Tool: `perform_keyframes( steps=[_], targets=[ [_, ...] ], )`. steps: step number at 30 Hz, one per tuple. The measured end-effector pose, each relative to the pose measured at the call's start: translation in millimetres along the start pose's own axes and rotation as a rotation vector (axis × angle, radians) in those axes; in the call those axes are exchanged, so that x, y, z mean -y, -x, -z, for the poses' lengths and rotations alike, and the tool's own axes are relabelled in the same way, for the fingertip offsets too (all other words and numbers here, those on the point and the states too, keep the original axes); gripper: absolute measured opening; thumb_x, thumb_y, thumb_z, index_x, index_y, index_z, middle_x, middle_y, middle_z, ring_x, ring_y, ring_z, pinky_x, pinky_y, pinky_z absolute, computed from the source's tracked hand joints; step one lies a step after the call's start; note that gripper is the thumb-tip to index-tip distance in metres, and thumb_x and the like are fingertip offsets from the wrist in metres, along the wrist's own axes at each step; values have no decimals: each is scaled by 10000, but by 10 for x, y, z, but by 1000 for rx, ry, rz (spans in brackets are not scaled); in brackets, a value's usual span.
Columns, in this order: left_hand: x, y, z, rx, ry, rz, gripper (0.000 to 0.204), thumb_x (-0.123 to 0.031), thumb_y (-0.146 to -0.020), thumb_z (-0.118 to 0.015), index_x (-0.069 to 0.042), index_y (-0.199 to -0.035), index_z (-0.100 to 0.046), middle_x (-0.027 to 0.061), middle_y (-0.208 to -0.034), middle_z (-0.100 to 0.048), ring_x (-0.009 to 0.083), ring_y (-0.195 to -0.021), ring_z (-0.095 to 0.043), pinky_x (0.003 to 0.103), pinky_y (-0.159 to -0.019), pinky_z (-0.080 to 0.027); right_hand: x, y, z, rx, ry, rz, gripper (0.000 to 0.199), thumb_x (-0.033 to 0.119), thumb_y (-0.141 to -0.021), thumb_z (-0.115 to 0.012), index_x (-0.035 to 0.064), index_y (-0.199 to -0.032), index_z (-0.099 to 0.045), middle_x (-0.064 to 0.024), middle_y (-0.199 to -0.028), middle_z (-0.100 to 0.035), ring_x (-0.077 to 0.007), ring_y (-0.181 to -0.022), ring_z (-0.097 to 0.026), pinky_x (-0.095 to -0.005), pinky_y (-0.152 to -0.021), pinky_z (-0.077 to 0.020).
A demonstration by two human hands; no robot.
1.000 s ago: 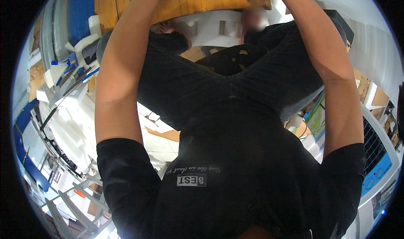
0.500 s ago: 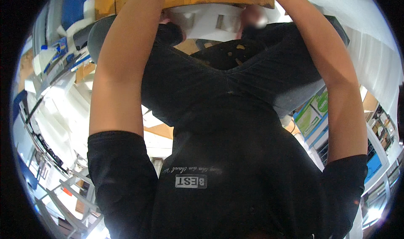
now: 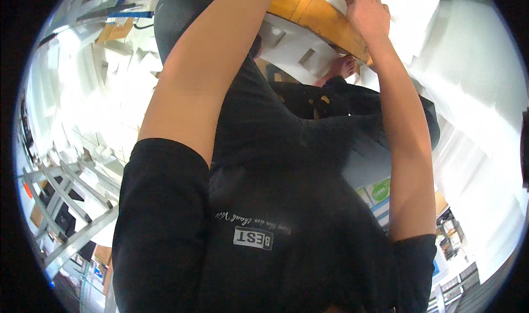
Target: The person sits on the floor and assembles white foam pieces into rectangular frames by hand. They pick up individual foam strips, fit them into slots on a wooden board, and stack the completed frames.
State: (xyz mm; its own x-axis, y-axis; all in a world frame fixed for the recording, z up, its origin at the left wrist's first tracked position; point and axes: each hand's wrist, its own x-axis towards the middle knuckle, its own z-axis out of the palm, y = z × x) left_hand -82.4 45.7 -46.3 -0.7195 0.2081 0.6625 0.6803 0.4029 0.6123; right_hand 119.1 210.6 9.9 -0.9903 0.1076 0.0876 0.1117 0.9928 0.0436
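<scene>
I am seeing my right hand [image 3: 368, 10] pressing on white foam sheets [image 3: 410, 7] lying on the wooden desk [image 3: 317, 15]. My left arm is reaching past the desk edge, and its hand is hiding out of view. Foam blocks [image 3: 292, 48] are crowding the space under the desk. My legs are filling the middle.

The bench [image 3: 317, 16] edge looks like wood, yellow-brown, smooth with a slight sheen. On it lie white foam sheets [image 3: 410, 7], matt and faintly grainy. More white foam blocks [image 3: 295, 48] under the bench look equally matt. The shirt [image 3: 264, 241] is black cloth, dull. A grey metal frame [image 3: 71, 225] looks smooth.
</scene>
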Motion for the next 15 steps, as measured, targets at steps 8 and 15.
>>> perform_keyframes(
  steps=[8, 15],
  targets=[
    [-208, 219, 369, -36, 127, 585, 1252, -408, -659, -960, -23, -1617, -251, 279, -1597, -374, 391, -1481, -364, 461, -1223, -315, 51, -182, -161, -68, -151, -274, 713, 622, -1050, -226, 215, -1626, -328, -253, -1661, -268, -450, -1548, -226, -715, -1206, -112],
    [-104, 366, 342, -69, 79, 730, 1146, -389, -682, -952, -14, -1574, -337, 273, -1520, -475, 394, -1420, -442, 471, -1191, -356, 99, -249, -260, -100, -76, -228, 674, 584, -1064, -228, 249, -1646, -297, -249, -1698, -186, -475, -1560, -189, -698, -1229, -97]
  ],
)
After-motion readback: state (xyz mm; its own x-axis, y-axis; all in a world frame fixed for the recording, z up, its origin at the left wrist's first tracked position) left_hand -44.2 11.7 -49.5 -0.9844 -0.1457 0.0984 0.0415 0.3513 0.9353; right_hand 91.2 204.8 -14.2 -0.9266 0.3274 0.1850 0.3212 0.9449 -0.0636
